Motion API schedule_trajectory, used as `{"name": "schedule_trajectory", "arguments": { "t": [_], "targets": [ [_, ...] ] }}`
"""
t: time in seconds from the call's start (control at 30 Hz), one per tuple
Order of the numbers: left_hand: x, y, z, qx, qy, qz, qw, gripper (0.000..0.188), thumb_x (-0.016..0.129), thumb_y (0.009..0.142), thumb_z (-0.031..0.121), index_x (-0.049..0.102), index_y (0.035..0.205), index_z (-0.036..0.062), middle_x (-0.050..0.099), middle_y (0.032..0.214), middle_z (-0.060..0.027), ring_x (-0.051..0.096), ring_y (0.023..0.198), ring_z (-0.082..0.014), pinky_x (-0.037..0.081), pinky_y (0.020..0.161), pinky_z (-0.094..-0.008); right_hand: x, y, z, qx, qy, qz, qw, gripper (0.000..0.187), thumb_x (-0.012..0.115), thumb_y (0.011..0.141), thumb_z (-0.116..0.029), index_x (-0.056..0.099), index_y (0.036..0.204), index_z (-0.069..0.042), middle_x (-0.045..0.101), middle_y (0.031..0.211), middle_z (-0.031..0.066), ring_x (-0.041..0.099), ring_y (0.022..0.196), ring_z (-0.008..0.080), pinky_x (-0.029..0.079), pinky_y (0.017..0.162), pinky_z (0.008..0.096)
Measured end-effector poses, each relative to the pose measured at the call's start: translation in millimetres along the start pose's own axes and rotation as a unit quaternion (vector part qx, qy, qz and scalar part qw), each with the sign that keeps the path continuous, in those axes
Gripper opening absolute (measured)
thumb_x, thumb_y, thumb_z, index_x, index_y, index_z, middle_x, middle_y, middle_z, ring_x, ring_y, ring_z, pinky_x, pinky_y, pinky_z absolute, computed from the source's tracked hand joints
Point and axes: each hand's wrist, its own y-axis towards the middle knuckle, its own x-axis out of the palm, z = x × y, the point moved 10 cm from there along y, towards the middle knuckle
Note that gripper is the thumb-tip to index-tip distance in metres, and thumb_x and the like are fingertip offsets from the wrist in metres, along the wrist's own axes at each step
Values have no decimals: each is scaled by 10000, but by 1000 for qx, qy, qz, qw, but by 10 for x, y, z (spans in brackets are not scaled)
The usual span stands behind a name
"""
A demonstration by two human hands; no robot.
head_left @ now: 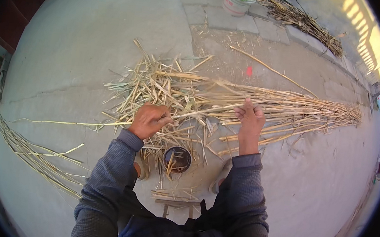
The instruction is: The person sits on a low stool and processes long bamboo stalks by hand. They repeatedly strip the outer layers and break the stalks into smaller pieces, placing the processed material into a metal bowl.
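My left hand (pixel 152 120) is closed round a long, thin dried stalk (pixel 70 123), whose slender end reaches far to the left over the ground. On the other side, the stalk runs up and right toward my right hand (pixel 250 119). The fingers of that hand are curled in, with one fingertip raised; what they pinch is hard to make out. Under and beyond both hands lies a loose heap of dried stalk pieces and husks (pixel 157 81). A long bundle of stalks (pixel 301 106) stretches right from the heap, partly blurred near its left end.
A dark round container (pixel 177 159) with stalk bits stands between my feet, before a small wooden stool (pixel 177 203). Thin stalks (pixel 39 159) lie at left. A single stalk (pixel 272 70), a bucket with greens (pixel 237 3) and a dark stick pile (pixel 302 22) lie farther off.
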Motion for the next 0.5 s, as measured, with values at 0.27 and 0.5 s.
{"name": "schedule_trajectory", "arguments": {
  "t": [0.27, 0.5],
  "targets": [
    [-289, -124, -212, -26, 34, 35, 998, 169, 784, 889, 270, 733, 868, 109, 706, 763, -64, 664, 722, -280, 457, 748, -411, 580, -61, 474, -122, -383, -169, 900, 366, 743, 1001, -260, 661, 1214, 27, 760, 1113, 128, 723, 908, 170, 543, 731, 292],
    [-214, -104, -174, -41, 11, 7, 999, 189, 791, 885, 284, 726, 868, 108, 693, 753, -75, 659, 713, -287, 462, 734, -410, 1150, -576, 660, 95, 92, -276, 952, 337, 714, 1027, -232, 665, 1276, -11, 761, 1205, 130, 740, 980, 174, 549, 763, 276]
  ]
}}
